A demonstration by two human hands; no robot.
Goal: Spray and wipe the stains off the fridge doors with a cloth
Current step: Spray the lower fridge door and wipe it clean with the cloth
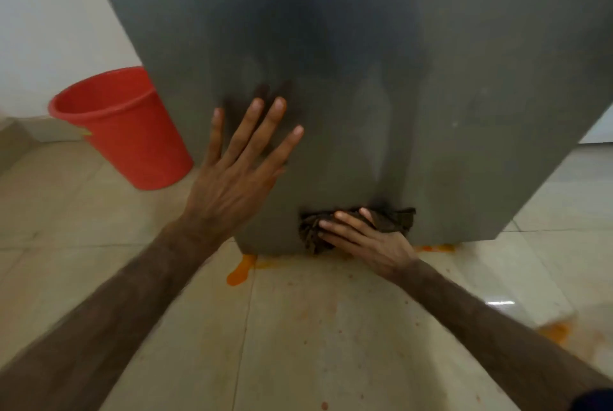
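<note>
left hand (232,178) spread on fridge door (365,62), right hand (368,241) pressing cloth (394,221); red bucket (122,132) beside

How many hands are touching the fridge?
2. The left hand lies flat with spread fingers on the grey fridge door, mid-height. The right hand presses a dark cloth against the door's bottom edge.
</note>
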